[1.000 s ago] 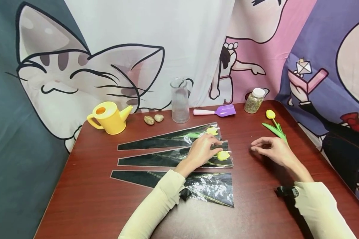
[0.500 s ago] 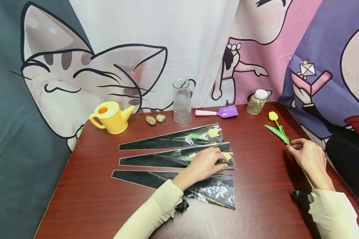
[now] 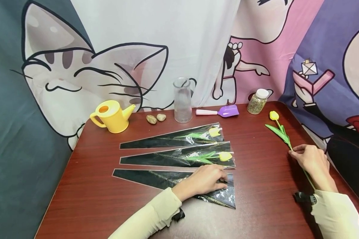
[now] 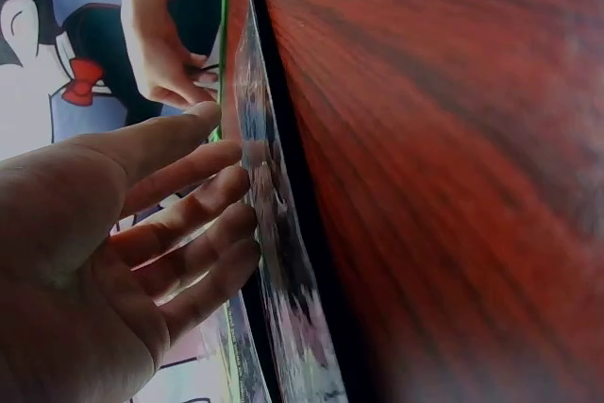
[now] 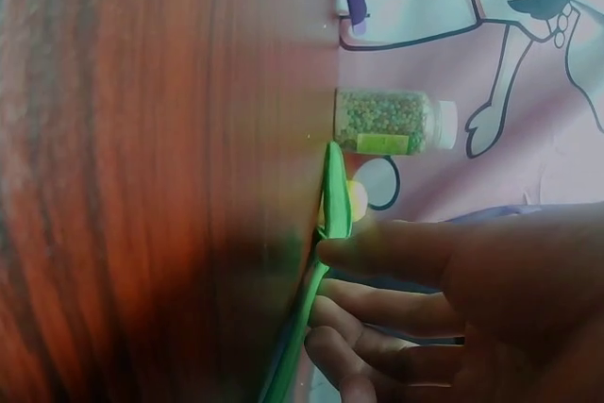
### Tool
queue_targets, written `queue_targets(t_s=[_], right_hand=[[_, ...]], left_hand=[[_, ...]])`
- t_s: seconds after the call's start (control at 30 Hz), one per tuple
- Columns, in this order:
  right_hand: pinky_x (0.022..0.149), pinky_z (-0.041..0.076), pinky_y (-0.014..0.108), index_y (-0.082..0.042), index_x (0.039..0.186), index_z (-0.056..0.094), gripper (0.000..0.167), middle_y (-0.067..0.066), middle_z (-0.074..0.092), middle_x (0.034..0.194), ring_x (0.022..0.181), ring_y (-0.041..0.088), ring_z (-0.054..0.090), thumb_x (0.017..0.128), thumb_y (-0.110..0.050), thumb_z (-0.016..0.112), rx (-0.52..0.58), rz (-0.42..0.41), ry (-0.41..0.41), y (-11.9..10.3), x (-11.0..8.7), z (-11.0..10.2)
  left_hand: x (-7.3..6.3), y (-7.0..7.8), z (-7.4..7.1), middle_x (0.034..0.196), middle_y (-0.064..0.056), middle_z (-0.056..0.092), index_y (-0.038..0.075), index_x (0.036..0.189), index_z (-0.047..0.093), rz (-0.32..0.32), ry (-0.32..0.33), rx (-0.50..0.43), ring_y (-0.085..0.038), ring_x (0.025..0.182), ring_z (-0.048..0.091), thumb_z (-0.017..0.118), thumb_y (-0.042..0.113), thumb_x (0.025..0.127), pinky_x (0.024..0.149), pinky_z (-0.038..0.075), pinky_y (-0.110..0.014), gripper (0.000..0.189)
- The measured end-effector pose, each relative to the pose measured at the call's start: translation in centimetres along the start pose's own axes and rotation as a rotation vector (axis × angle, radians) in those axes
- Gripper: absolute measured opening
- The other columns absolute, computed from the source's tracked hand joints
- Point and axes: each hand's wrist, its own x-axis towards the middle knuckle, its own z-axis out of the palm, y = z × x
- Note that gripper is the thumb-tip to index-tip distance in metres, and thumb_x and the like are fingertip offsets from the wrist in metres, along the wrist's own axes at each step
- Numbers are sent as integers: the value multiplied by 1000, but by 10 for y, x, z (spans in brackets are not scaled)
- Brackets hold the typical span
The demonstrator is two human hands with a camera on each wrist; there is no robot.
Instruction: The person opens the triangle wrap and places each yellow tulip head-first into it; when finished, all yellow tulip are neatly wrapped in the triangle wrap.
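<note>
Three long tapered flower sleeves, clear with dark fill, lie on the table. My left hand (image 3: pixel 204 179) rests over the wide end of the nearest flower sleeve (image 3: pixel 149 177), its fingers (image 4: pixel 222 205) extended and fingertips right at the plastic in the left wrist view. A yellow tulip lies inside the middle flower sleeve (image 3: pixel 149 160), and another inside the far flower sleeve (image 3: pixel 155 142). At the right, my right hand (image 3: pixel 314 162) pinches the stem of a loose yellow tulip (image 3: pixel 282 134) between thumb and fingers. Its green leaf (image 5: pixel 336 195) shows in the right wrist view.
Along the back stand a yellow watering can (image 3: pixel 112 118), two stones (image 3: pixel 151 119), a clear glass vase (image 3: pixel 182 103) and a white-lidded jar (image 3: pixel 257 103) of small grains. A purple shovel (image 3: pixel 227 111) lies between vase and jar. A printed curtain hangs behind the table.
My left hand has moved from the middle sleeve toward me onto the nearest one. My right hand has shifted right and taken hold of the loose tulip's stem.
</note>
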Motion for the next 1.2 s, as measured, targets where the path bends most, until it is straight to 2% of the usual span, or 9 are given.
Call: queue_targets(t_s=[0.23, 0.33, 0.5, 0.63, 0.7, 0.8, 0.93, 1.07, 1.2], right_hand=[[56, 40, 52, -6, 97, 74, 28, 33, 61, 109, 90, 58, 52, 90, -32, 67, -12, 0, 19, 3, 1, 0], [53, 41, 51, -6, 94, 75, 24, 34, 61, 107, 88, 58, 52, 89, -29, 67, -17, 11, 18, 4, 1, -1], [55, 41, 53, -6, 92, 75, 25, 36, 59, 108, 89, 58, 52, 88, -30, 69, -16, 13, 3, 3, 1, -5], [56, 41, 54, -5, 92, 75, 26, 37, 59, 109, 88, 58, 51, 88, -30, 70, -13, 6, -29, 2, -1, -7], [57, 40, 53, -5, 91, 75, 26, 34, 62, 104, 87, 57, 52, 87, -30, 70, -11, -9, -44, 1, -3, -7], [58, 40, 51, -3, 89, 76, 27, 23, 67, 84, 83, 51, 54, 87, -29, 70, -10, -42, -73, 0, -4, -8], [58, 38, 43, 0, 87, 76, 30, 4, 65, 63, 68, 32, 58, 87, -29, 69, 4, -67, -128, -1, -4, -9], [52, 42, 35, 2, 88, 75, 37, 2, 66, 62, 57, 18, 59, 89, -35, 69, 75, -52, -172, 1, -7, -6], [50, 47, 32, 5, 97, 73, 45, 2, 67, 66, 56, 18, 61, 90, -39, 70, 187, -13, -194, 3, -11, -1]], left_hand=[[0, 2, -1, 96, 13, 58, 27, 106, 76, -13, -46, 24, -2, 88, 56, 75, 47, 82, 72, 48, -18, 31], [1, 3, 0, 93, 12, 56, 28, 104, 76, -13, -43, 44, -3, 88, 56, 77, 49, 80, 69, 48, -19, 32], [2, 3, 3, 96, 13, 59, 29, 97, 77, -16, -10, 38, -4, 92, 57, 77, 46, 80, 72, 48, -19, 24], [2, 1, 5, 93, 15, 59, 30, 87, 76, -11, 12, 3, -2, 89, 56, 76, 40, 84, 73, 47, -18, 11], [2, 1, 6, 91, 16, 59, 30, 85, 76, -8, 25, -7, -2, 87, 56, 74, 38, 86, 73, 47, -18, 8], [2, 1, 5, 89, 16, 60, 30, 85, 76, -6, 49, -2, -2, 87, 56, 71, 35, 89, 74, 47, -18, 9], [2, 1, 4, 89, 16, 60, 29, 87, 77, -6, 68, 12, -3, 88, 57, 70, 32, 91, 75, 47, -19, 9], [1, 2, 1, 90, 17, 61, 28, 89, 77, -15, 77, -11, -3, 86, 55, 72, 31, 90, 74, 46, -17, 6], [0, 2, -1, 89, 18, 61, 28, 89, 76, -44, 92, -32, -1, 86, 54, 73, 32, 88, 72, 45, -15, 5]])
